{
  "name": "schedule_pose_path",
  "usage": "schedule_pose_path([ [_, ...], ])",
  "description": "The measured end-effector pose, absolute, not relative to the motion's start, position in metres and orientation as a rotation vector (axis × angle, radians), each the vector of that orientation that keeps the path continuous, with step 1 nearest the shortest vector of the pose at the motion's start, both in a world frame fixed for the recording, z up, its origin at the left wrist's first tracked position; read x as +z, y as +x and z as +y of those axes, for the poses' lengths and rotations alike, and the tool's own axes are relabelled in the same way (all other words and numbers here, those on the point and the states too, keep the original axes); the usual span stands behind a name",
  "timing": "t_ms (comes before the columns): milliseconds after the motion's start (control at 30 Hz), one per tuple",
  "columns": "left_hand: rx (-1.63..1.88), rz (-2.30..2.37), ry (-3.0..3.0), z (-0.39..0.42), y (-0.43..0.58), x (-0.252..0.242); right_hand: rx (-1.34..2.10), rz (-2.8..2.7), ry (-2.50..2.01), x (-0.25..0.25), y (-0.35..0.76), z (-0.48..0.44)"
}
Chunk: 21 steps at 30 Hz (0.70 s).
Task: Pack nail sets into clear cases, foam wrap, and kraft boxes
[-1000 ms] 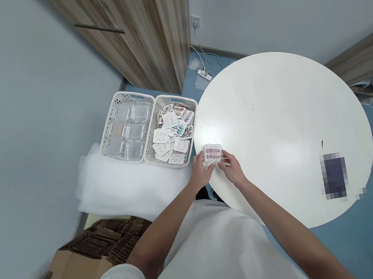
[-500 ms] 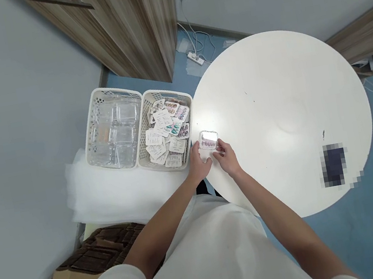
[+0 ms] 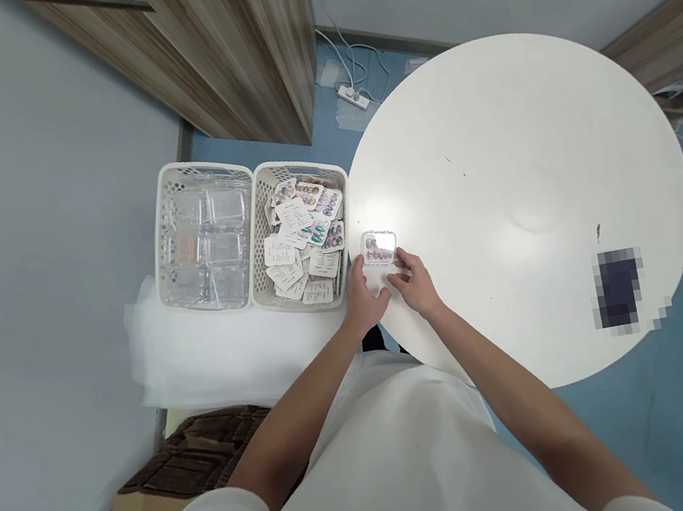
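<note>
A small clear plastic box [image 3: 379, 247] lies on the round white table near its left edge. Inside it shows a card with pinkish oval pieces, which look like press-on nails. My left hand [image 3: 363, 297] is at the box's lower left corner, thumb spread away from the fingers. At the lower right corner is my right hand [image 3: 414, 280], fingers bent a little and thumb apart. Fingertips of both hands are at or close to the box's sides; whether they touch is too small to tell. A white basket [image 3: 263, 297] of similar nail cards [image 3: 293, 215] stands left of my hands.
Another white basket [image 3: 166, 264] holds several clear plastic boxes [image 3: 224, 245]. The round table [image 3: 495, 149] has a blurred dark object [image 3: 618, 288] near its right edge. White sheeting [image 3: 217, 339] lies below the baskets. A power strip [image 3: 353, 96] with cables sits on the floor.
The camera view has shifted slightly. The box sits a little farther from my hands, and the glare on its lid has moved to the right, baring more of the card.
</note>
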<state>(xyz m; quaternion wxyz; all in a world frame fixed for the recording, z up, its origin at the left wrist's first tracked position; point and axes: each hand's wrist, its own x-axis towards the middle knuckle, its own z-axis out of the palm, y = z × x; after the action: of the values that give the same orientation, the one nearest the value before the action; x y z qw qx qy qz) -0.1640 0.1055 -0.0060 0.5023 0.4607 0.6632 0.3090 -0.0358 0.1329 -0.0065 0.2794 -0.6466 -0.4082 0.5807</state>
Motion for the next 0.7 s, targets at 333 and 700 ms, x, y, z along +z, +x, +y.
schedule_pose_path([
  [333, 0.739, 1.601, 1.068, 0.092, -0.165, -0.006, 1.635, -1.065, -1.670, 0.000, -0.030, 0.118],
  [700, 0.734, 1.713, 1.078, 0.029, -0.149, 0.018, 1.878, -1.201, -1.581, 0.023, 0.024, 0.052],
])
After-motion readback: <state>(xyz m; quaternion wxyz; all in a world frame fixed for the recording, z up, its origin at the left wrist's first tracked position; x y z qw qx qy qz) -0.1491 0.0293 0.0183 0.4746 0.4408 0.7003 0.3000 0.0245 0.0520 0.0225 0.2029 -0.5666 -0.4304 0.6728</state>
